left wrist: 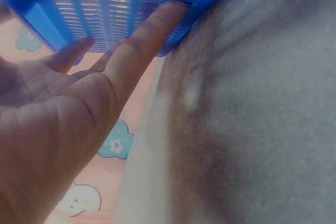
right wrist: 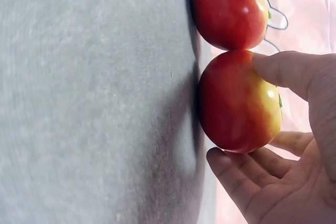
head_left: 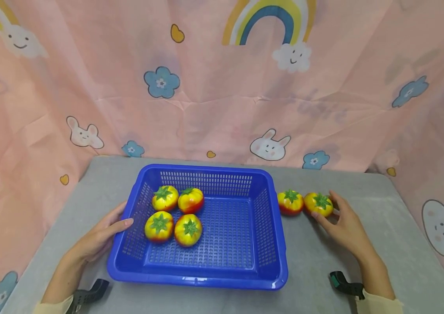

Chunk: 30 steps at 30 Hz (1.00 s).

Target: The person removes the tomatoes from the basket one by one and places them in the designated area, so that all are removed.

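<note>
A blue plastic basket (head_left: 196, 281) stands on the grey table, with several red-and-yellow toy tomatoes (head_left: 188, 230) grouped in its left half. My left hand (head_left: 102, 233) holds the basket's left side, thumb over the rim and fingers against the slotted outer wall (left wrist: 121, 3). To the right of the basket, two more tomatoes sit side by side on the table. My right hand (head_left: 345, 224) grips the outer tomato (right wrist: 239, 103) between thumb and fingers. The inner tomato (head_left: 290, 202) touches it and lies close to the basket's right wall.
Grey cloth covers the table (head_left: 378, 218). Behind it hangs a pink curtain (head_left: 214, 109) printed with rainbows, rabbits and flowers. A black strap (head_left: 88, 294) is on the left wrist, and another black strap (head_left: 345, 285) on the right.
</note>
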{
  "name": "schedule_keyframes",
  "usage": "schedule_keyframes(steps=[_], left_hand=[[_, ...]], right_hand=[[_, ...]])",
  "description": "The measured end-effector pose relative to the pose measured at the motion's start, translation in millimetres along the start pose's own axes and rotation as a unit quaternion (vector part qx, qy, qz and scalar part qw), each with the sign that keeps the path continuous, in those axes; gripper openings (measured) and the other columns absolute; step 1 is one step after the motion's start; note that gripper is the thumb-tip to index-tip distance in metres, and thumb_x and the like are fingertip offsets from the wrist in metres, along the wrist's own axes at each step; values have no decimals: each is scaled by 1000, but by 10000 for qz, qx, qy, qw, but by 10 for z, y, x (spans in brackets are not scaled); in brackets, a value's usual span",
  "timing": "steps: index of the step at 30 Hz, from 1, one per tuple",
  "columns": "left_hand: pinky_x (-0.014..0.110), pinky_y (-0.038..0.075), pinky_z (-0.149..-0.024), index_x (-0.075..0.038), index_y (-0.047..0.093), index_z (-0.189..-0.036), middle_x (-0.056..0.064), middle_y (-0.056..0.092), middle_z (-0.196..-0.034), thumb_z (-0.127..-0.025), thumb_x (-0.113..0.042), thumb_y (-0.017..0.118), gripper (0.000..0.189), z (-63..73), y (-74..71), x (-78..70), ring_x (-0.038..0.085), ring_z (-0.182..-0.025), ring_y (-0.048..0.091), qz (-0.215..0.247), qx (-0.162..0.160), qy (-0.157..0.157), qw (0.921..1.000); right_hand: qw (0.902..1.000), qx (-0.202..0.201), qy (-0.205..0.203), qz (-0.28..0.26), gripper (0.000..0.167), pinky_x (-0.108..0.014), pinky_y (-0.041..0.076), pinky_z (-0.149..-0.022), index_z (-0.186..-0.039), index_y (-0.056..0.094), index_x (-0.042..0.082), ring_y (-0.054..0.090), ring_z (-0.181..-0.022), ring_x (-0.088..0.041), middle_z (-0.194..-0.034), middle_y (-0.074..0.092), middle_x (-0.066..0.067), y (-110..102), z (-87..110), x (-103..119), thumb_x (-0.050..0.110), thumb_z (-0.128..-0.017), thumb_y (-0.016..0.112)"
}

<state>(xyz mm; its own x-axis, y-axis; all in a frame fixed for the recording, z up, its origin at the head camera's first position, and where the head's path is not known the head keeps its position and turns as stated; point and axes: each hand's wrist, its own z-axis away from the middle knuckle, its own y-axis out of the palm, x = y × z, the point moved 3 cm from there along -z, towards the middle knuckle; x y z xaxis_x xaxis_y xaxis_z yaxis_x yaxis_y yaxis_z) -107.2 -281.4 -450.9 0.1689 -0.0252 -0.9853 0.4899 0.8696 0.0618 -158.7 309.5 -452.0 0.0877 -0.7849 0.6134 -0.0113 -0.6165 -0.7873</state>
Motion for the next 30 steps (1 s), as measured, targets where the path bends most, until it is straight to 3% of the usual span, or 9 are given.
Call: schedule_keyframes(steps=[6, 17, 30], left_hand=[[43, 63, -99, -7, -4, -170, -4, 50, -151, -113, -18, 39, 72, 14, 4, 15, 15, -126, 69, -6, -17, -53, 10000], [42, 63, -99, -6, -4, -169, -7, 53, -148, -113, -18, 38, 72, 4, 3, 11, 17, -126, 69, 35, -5, -34, 10000], [42, 63, -99, -6, -4, -169, 4, 48, -154, -113, -18, 39, 73, -6, 7, 4, 15, -126, 69, -27, -76, -63, 9999]], right_hand=[[9995, 150, 246, -117, 98, -73, 43, -109, -164, 12, -11, 40, -142, -62, -158, 33, -45, 33, 9, -18, 31, -101, 73], [9999, 14, 109, -106, 91, -71, 43, -107, -164, 18, -10, 43, -140, -60, -157, 37, -44, 37, -4, 1, 25, -101, 74], [9998, 37, 103, -156, 92, -74, 42, -109, -164, 18, -10, 41, -142, -60, -160, 33, -43, 54, -1, 36, 27, -101, 73]])
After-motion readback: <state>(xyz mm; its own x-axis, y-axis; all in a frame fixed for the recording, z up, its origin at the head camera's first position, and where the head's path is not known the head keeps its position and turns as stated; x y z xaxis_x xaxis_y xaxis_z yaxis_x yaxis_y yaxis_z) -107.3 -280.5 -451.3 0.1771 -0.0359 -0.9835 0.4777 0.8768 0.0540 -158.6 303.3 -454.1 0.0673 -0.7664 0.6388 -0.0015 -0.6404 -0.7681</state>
